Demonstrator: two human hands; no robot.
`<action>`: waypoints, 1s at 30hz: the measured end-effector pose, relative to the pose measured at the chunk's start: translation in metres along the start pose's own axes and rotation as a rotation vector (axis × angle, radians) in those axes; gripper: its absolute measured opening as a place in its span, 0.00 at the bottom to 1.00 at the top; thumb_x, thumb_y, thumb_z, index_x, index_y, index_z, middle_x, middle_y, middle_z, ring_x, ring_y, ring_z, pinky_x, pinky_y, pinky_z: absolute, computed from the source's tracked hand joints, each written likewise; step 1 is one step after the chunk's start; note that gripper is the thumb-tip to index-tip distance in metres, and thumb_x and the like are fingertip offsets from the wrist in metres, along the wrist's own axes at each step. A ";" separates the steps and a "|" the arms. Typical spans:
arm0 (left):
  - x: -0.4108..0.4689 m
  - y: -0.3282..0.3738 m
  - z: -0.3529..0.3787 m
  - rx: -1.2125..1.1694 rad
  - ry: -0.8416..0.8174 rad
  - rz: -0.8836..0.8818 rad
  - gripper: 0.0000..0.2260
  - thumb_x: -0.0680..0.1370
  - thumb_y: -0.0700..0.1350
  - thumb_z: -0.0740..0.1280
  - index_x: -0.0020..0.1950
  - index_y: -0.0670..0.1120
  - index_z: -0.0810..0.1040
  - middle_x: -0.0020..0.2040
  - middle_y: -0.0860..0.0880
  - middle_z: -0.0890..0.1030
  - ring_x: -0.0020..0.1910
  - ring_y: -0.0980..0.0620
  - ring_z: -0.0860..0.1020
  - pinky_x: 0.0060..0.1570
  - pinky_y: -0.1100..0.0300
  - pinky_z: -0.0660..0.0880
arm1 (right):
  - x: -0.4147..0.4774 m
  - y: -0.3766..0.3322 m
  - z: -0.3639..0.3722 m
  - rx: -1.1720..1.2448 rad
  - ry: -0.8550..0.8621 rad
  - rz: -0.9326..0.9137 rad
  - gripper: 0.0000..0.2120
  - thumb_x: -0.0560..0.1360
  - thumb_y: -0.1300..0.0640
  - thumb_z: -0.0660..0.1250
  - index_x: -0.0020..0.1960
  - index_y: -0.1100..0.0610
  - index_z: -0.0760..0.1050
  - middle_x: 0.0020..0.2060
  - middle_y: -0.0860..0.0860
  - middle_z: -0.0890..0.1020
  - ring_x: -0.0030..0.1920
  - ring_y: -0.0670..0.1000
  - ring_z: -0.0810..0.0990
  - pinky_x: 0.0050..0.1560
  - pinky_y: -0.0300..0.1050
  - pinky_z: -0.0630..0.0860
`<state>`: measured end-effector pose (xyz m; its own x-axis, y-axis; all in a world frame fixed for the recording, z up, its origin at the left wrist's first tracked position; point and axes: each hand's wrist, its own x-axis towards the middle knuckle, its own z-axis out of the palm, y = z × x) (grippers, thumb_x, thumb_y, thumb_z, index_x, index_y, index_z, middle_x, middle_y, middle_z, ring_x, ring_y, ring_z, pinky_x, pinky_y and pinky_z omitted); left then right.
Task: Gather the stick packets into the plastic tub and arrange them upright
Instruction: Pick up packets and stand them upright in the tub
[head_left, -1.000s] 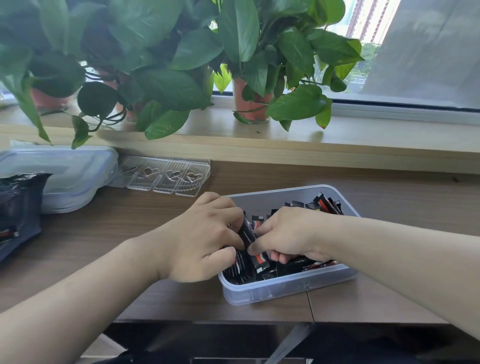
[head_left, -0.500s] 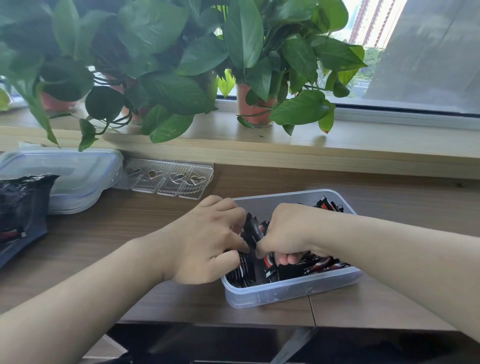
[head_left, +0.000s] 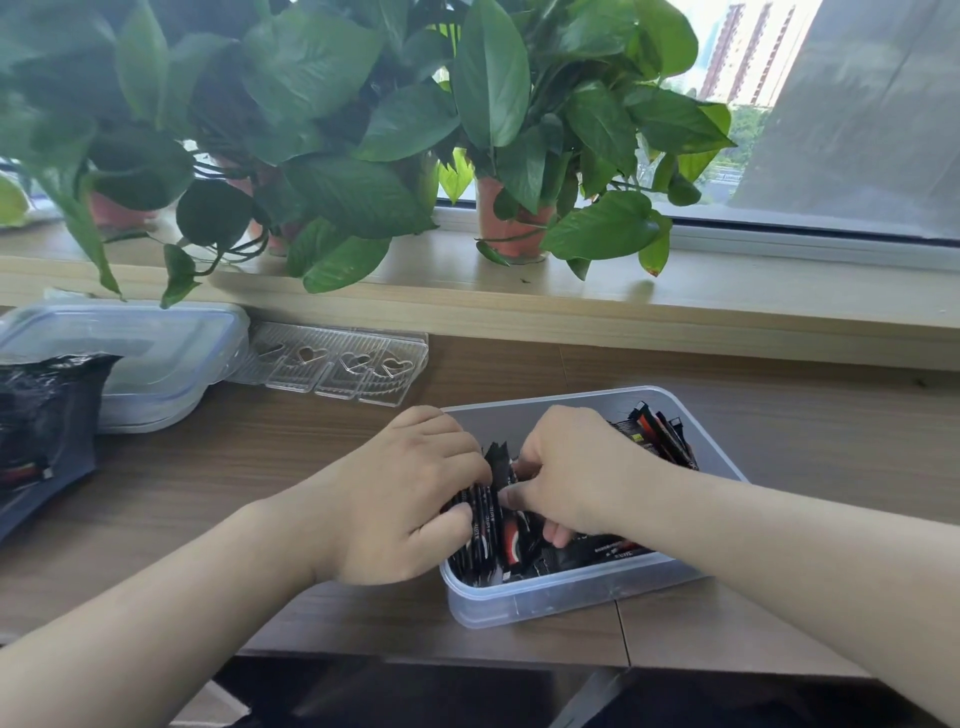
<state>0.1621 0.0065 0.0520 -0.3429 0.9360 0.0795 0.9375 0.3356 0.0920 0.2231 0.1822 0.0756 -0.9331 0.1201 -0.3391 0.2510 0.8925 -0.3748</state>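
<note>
Since the earlier frame the right grip (head_left: 576, 467) has closed toward the left grip (head_left: 410, 499), which clasps upright stick packets (head_left: 483, 530) at the left end of the plastic tub (head_left: 545, 597). The right grip pinches one packet; the remaining packets lie loose, judged unsorted.

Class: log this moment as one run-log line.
left hand: grips upright stick packets | right hand: pinches one packet | plastic tub: other packets lie flat

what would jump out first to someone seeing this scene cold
Two bare hands meet in the middle: the left hand and right hand both grip black stick packets inside the clear plastic tub near the front edge of the wooden table. Behind, big leafy potted plants fill the windowsill. At far left lie a clear lid and a black bag.
</note>
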 end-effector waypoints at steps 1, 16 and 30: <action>0.000 0.000 0.000 0.003 -0.003 0.000 0.18 0.75 0.51 0.52 0.50 0.45 0.79 0.46 0.49 0.79 0.48 0.47 0.74 0.58 0.51 0.67 | 0.002 0.002 0.003 0.006 0.034 -0.016 0.14 0.77 0.49 0.69 0.48 0.62 0.80 0.32 0.56 0.86 0.26 0.47 0.82 0.39 0.41 0.82; 0.000 -0.002 0.001 -0.049 -0.021 0.064 0.23 0.75 0.50 0.53 0.66 0.48 0.75 0.67 0.52 0.75 0.65 0.52 0.71 0.69 0.53 0.61 | 0.007 0.018 -0.002 0.224 -0.108 -0.072 0.04 0.74 0.57 0.73 0.46 0.58 0.85 0.28 0.52 0.84 0.25 0.44 0.78 0.35 0.34 0.76; 0.014 0.000 -0.012 0.113 -0.203 0.123 0.30 0.70 0.55 0.46 0.68 0.58 0.75 0.67 0.54 0.75 0.68 0.50 0.66 0.70 0.50 0.58 | 0.036 0.034 -0.026 -0.618 0.060 -0.555 0.13 0.77 0.50 0.60 0.48 0.52 0.82 0.43 0.49 0.84 0.44 0.53 0.78 0.47 0.47 0.77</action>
<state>0.1570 0.0180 0.0655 -0.2180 0.9687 -0.1186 0.9759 0.2174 -0.0185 0.1912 0.2284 0.0728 -0.8963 -0.4000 -0.1915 -0.4194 0.9049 0.0731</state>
